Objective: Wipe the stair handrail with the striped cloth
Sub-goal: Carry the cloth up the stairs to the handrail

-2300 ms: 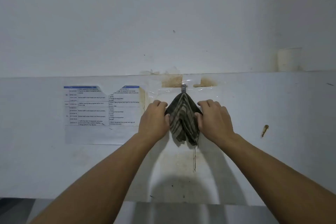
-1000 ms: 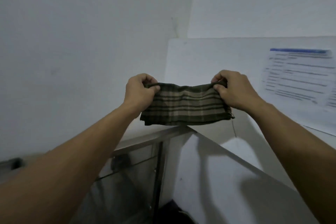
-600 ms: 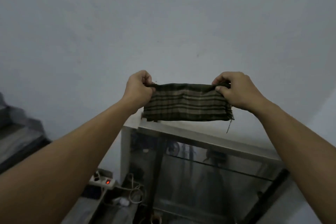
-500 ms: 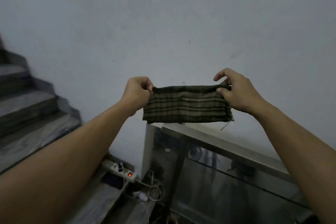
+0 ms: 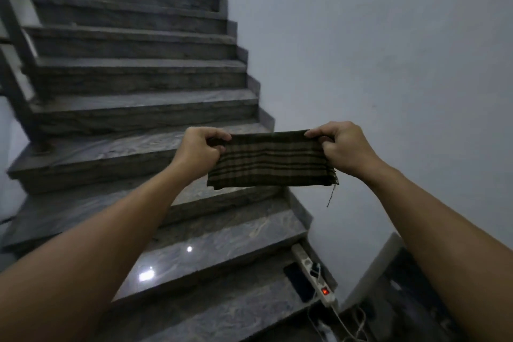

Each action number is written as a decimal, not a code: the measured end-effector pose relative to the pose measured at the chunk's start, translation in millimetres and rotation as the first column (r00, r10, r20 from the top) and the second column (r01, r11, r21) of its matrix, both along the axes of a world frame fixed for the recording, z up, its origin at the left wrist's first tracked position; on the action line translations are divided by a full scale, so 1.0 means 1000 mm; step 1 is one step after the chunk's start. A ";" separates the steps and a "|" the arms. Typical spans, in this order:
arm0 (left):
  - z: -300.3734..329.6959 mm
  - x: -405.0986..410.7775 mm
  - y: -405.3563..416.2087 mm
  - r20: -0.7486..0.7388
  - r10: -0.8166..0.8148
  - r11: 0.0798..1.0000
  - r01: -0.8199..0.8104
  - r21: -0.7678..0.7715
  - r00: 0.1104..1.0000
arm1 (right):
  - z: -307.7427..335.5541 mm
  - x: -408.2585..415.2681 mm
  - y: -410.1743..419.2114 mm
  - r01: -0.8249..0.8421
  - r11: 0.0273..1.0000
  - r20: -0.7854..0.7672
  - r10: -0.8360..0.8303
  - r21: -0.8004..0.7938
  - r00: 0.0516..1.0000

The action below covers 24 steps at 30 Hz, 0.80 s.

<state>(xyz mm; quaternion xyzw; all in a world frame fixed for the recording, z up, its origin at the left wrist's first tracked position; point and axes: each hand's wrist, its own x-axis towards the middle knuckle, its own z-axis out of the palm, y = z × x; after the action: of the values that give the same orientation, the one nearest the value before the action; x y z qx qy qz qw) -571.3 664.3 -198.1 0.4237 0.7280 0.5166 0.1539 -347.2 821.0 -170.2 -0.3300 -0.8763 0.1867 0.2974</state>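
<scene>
While hands (image 5: 273, 147) hold striped cloth (image 5: 270, 162), stairs (image 5: 133, 108) now ahead

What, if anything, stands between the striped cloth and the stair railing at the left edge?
Nothing visible. The striped cloth hangs in the air between the left hand and right hand; only open stair steps lie toward the railing.

Stretching both bare forearms forward at chest height, left hand (image 5: 200, 148) and right hand (image 5: 342, 147) fisted, pinching the striped cloth (image 5: 270, 159) between them.
</scene>
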 end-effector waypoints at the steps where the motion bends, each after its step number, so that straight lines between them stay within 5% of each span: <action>1: 0.000 -0.018 -0.003 -0.033 0.029 1.000 -0.029 0.000 0.999 | -0.002 -0.026 0.006 -0.049 0.999 -0.001 0.049 0.017 0.999; 7: 0.020 -0.147 0.001 -0.265 0.206 0.977 -0.183 0.108 0.942 | 0.014 -0.182 0.038 -0.235 0.969 -0.028 0.237 0.074 0.971; 24: 0.230 -0.421 0.100 -0.446 0.246 0.961 -0.277 -0.003 0.860 | 0.211 -0.489 0.182 -0.445 0.886 -0.039 0.454 0.132 0.890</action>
<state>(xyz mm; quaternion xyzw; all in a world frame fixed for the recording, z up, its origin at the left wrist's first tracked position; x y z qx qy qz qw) -992.6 764.2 32.2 0.4216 0.8114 0.3983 -0.0725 -836.3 1002.7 40.4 -0.0929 -0.9276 0.2089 0.2954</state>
